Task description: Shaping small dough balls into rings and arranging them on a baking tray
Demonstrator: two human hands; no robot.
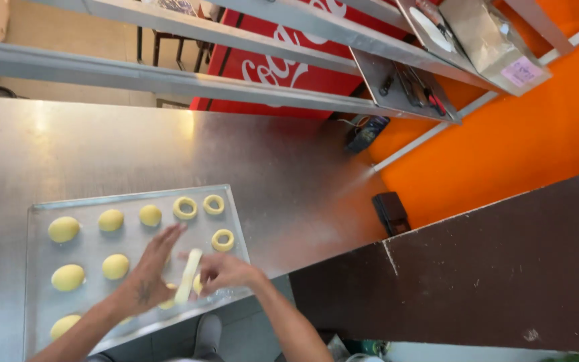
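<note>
On the steel worktop [289, 174], a tray [38, 268] holds a dough strip [188, 276], lengthwise between both grips: left hand [150, 271] spread flat alongside, right hand [224, 271] pinching it.

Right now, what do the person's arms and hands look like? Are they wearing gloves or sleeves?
No gloves and no sleeves in view: both forearms are bare. The left hand has a small dark mark, perhaps a tattoo, on its back near the wrist. The right hand shows no rings or watch that I can make out.
</note>
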